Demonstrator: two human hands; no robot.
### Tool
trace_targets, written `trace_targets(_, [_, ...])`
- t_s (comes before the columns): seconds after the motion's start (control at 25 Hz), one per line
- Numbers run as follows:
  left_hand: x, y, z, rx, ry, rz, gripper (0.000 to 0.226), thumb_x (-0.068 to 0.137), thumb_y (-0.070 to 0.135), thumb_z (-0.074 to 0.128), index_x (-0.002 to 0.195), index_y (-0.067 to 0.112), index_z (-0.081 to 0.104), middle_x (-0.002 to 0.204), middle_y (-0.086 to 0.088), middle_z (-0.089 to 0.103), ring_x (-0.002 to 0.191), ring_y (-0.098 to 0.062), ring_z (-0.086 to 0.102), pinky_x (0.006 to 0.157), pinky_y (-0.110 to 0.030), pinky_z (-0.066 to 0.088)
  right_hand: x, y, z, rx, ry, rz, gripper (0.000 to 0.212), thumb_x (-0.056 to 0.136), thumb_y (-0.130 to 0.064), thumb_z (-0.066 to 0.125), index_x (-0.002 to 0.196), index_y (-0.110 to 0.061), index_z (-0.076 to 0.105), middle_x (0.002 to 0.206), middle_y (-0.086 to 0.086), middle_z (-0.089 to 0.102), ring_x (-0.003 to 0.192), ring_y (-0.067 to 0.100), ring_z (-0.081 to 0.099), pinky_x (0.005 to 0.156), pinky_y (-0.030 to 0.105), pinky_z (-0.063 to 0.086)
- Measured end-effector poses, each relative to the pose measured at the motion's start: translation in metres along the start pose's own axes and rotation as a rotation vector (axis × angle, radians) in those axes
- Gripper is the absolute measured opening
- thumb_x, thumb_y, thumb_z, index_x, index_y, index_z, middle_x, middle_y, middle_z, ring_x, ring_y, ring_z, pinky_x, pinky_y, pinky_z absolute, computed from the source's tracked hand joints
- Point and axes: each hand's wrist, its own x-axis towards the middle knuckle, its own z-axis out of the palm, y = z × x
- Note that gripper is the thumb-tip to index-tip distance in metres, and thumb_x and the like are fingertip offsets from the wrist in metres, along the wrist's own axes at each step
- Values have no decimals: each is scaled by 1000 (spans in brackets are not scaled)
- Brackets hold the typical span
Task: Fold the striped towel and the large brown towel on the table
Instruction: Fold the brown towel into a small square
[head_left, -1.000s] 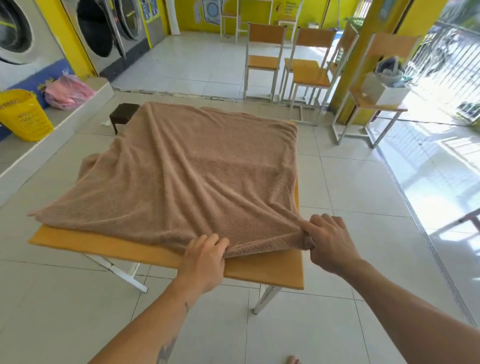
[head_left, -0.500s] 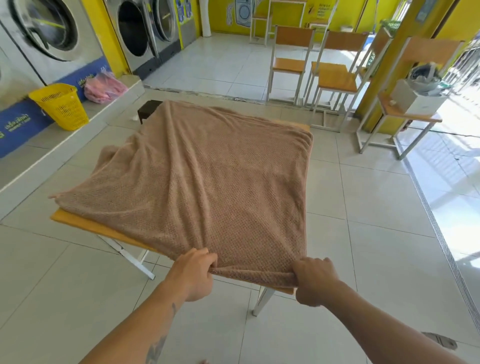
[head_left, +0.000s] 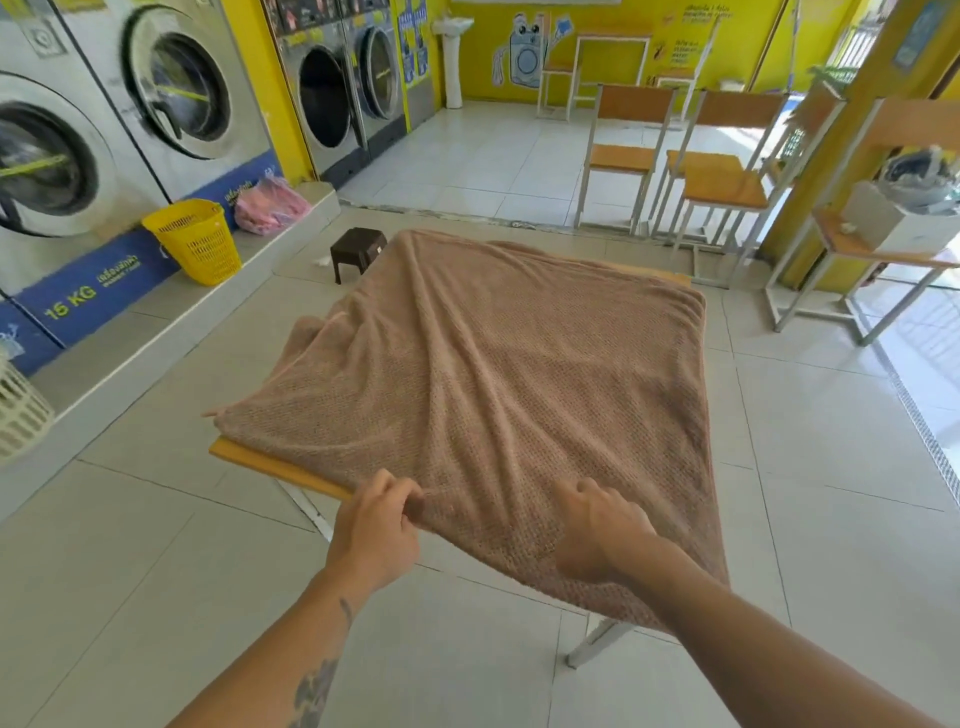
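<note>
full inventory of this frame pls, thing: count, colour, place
brown towel: 1, tan-brown, spread over the table, near edge overhanging
table: 1, orange top, white legs, centre
washing machines: at least 4, silver, left wall
laundry basket: 1, yellow, ledge at left
white basket: 1, partly cut off, far left
pink bag: 1, ledge beside the yellow basket
stool: 1, dark brown, floor beyond table
chairs: several, orange and white, back right
striped towel: not visible
left hand: 1, grip on the towel's near edge
right hand: 1, grip on the near edge, right of the left hand
</note>
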Motion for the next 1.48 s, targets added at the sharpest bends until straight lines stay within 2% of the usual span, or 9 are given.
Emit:
trace_targets(0.32, [37, -117, -29, 265, -105, 27, 88, 76, 6, 61, 151, 32, 23, 153, -7, 16, 142, -28, 16, 115, -44, 22, 31, -117, 58, -29, -1, 35, 85, 82, -26, 54, 152, -32, 7, 152, 8, 12, 136, 35, 22, 108, 50, 37])
trace_targets(0.44, [57, -138, -37, 335, -134, 32, 94, 79, 3, 60, 155, 31, 12, 160, -15, 2, 149, -34, 3, 121, -50, 10, 38, -126, 65, -113, 41, 129, 80, 81, -26, 56, 149, -28, 14, 148, 9, 14, 134, 34, 25, 104, 47, 39])
trace_targets(0.6, [65, -161, -47, 446, -106, 119, 71, 79, 8, 63, 143, 25, 37, 132, -9, 43, 119, -28, 44, 100, -41, 38, 49, -134, 66, -183, 194, 139, 62, 79, -22, 52, 136, -23, 30, 142, 9, 21, 129, 32, 28, 102, 42, 41])
trace_targets(0.76, [73, -176, -70, 440, -53, 179, 28, 77, -1, 56, 97, 19, 61, 90, 0, 55, 87, -24, 59, 73, -35, 33, 65, -153, 72, -204, 271, 2, 44, 80, -19, 50, 124, -22, 41, 125, 4, 39, 114, 27, 39, 95, 36, 42])
trace_targets(0.92, [66, -198, -77, 381, -94, 108, 21, 81, 11, 54, 99, 22, 60, 94, 2, 61, 94, -24, 61, 79, -37, 37, 76, -159, 63, -158, 427, -78, 19, 81, -16, 56, 99, -23, 51, 101, -2, 47, 90, 21, 44, 76, 32, 43])
trace_targets(1.0, [59, -209, -74, 332, -97, 86, 20, 81, 18, 54, 100, 22, 55, 100, 2, 56, 100, -24, 57, 84, -38, 39, 77, -156, 61, -138, 349, -108, 25, 82, -21, 53, 105, -26, 47, 108, -4, 44, 98, 21, 43, 84, 34, 42])
trace_targets(1.24, [58, -223, -70, 392, -321, -103, 88, 79, 24, 60, 151, 33, 11, 150, -10, 11, 134, -32, 20, 104, -48, 38, 64, -156, 67, -110, 181, -49, 72, 69, -21, 53, 136, -30, 27, 143, 0, 23, 137, 28, 22, 111, 43, 31])
trace_targets(1.36, [65, -215, -65, 429, -164, -134, 63, 82, 26, 60, 140, 27, 34, 132, -11, 34, 116, -33, 41, 91, -44, 45, 59, -151, 69, -85, 156, -47, 71, 74, -17, 51, 139, -30, 27, 150, -2, 18, 146, 26, 13, 116, 44, 26])
trace_targets(1.48, [68, -212, -64, 489, -10, -63, 42, 75, 5, 63, 115, 16, 61, 99, -10, 54, 86, -32, 54, 72, -44, 45, 59, -145, 73, -50, 205, -61, 52, 79, -17, 48, 128, -28, 37, 144, -5, 27, 140, 23, 23, 110, 43, 34])
